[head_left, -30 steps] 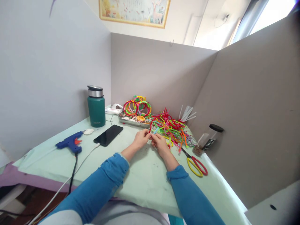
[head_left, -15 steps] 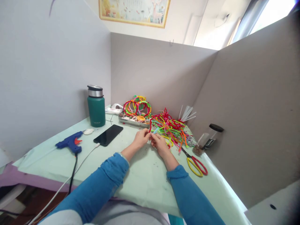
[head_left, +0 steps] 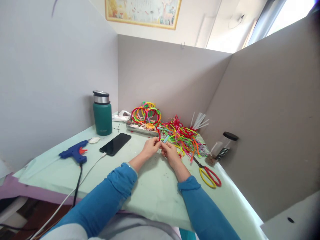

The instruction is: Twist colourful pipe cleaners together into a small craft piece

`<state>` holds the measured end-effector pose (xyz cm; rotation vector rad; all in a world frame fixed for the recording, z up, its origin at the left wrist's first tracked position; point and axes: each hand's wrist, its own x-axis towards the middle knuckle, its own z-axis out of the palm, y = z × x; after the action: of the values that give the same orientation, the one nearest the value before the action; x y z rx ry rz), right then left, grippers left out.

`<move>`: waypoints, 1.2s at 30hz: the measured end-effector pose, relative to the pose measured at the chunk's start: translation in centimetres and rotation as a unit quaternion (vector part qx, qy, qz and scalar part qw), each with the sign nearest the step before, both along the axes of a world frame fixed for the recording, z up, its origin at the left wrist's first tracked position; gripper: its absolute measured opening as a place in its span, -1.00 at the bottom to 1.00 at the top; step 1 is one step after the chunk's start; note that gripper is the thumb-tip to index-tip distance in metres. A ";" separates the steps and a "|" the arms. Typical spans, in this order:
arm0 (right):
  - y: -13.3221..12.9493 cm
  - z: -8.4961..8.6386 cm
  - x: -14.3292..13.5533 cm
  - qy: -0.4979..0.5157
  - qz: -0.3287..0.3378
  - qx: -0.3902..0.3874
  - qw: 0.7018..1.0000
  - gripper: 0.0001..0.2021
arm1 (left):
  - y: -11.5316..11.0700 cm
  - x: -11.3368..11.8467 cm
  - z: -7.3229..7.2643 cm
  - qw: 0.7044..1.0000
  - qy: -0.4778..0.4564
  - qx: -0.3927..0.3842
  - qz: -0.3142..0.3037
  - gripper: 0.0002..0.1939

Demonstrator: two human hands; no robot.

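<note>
Between thumb and fingers, my left hand [head_left: 151, 146] is closed on a red pipe cleaner [head_left: 159, 134] that sticks up from the fingertips. My right hand [head_left: 170, 153] meets it fingertip to fingertip, also pinched closed; what lies in that pinch is hidden by the fingers. A light blue piece [head_left: 166, 138] shows just behind the right fingers. Close beyond the hands spreads a tangled heap of coloured pipe cleaners [head_left: 186, 133]. Behind my left hand, a metal tray [head_left: 140, 129] carries several pipe-cleaner rings [head_left: 146, 115] and small scraps.
Scissors [head_left: 210, 176] with a red and a yellow handle lie right of my right hand. On the left are a blue glue gun [head_left: 73, 152], a black phone [head_left: 115, 144] on a white cable, and a green bottle [head_left: 102, 118]. A clear jar [head_left: 223, 146] stands at the right edge.
The red pipe cleaner's free end has shifted slightly left and now shows a wavy bend. Both hands stay in nearly the same place.
</note>
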<state>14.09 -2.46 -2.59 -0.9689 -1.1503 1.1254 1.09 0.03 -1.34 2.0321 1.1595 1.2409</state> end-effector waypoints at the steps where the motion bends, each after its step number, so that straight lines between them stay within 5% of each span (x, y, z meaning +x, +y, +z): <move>1: 0.0 0.0 0.0 0.002 0.001 0.003 1.000 -0.67 | 0.0 0.0 0.0 1.000 0.000 0.001 -0.004 -0.81; 36: 0.0 0.0 0.2 0.029 -0.004 -0.003 1.000 -0.66 | -0.7 0.0 0.6 0.999 0.019 0.037 0.010 -0.83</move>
<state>14.32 -2.43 -2.61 -0.9382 -1.0951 1.1431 1.09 -0.68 -0.70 2.1121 1.1709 1.2775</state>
